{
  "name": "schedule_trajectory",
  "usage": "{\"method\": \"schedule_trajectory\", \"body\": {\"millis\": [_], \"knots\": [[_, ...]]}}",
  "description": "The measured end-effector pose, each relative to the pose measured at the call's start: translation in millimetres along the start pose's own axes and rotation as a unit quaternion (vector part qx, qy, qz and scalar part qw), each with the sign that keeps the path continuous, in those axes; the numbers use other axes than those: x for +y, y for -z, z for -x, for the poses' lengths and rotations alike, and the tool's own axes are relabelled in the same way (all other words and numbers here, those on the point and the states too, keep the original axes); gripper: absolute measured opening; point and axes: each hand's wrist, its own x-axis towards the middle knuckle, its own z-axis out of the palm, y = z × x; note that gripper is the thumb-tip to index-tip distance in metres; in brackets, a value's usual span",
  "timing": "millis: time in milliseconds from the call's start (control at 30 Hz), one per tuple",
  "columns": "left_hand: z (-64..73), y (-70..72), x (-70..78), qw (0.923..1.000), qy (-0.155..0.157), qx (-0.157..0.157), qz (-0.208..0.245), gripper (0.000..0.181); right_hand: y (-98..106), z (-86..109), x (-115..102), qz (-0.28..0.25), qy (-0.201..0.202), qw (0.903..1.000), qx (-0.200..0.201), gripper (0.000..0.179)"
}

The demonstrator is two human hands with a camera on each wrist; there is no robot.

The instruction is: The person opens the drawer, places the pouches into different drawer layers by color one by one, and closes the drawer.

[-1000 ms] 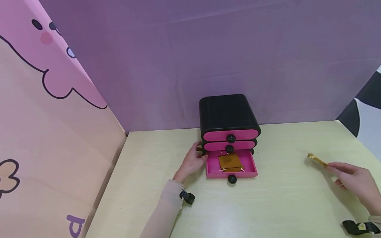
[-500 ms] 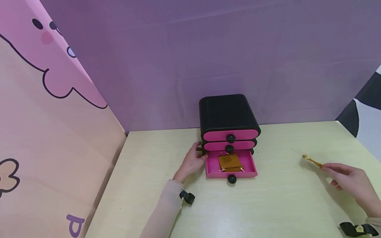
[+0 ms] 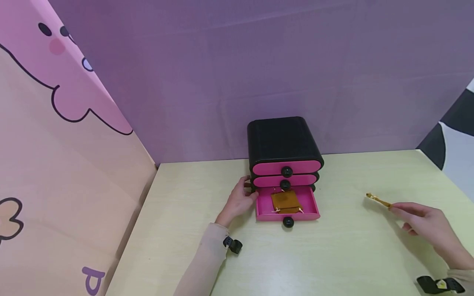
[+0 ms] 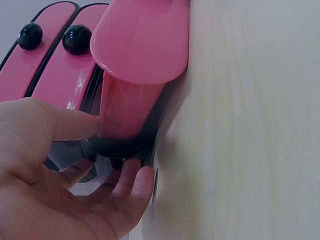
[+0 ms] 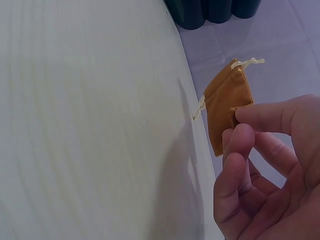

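A small black cabinet (image 3: pixel 283 139) with pink drawers stands against the back wall. Its bottom drawer (image 3: pixel 266 217) is pulled out, and a brown drawstring pouch (image 3: pixel 286 201) lies flat inside. My left hand (image 3: pixel 237 201) holds the cabinet's lower left side; in the left wrist view the thumb (image 4: pixel 75 125) touches by the pulled-out drawer's side wall, the other fingers curling along the casing. Off to the right, my right hand (image 3: pixel 426 226) pinches a second brown drawstring pouch (image 5: pixel 227 102) by one edge, above the table. The pouch appears edge-on in the head view.
The two upper drawers, each with a round black knob (image 3: pixel 286 172), are pushed in. A pale wooden table (image 3: pixel 303 263) lies beneath everything. A purple wall (image 3: pixel 222 74) rises behind, and a cartoon-printed panel (image 3: pixel 66 172) borders the left side.
My right hand has moved left toward the cabinet, carrying the pinched pouch with it. My left hand, the cabinet and the pulled-out drawer stay where they were.
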Motion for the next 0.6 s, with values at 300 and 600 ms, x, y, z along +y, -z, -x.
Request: {"method": "schedule_trajectory", "body": {"millis": [300,600], "knots": [[0.7,0.9,1.0,1.0000,0.000,0.000,0.004,0.064,-9.9,-0.5,-3.8,-0.002,0.003,0.9999,-0.016,0.026],[1.2,1.2,2.1,1.0000,0.000,-0.002,0.003,0.065,-17.1,4.2,-14.1,-0.014,0.012,0.9995,-0.027,0.022]]}}
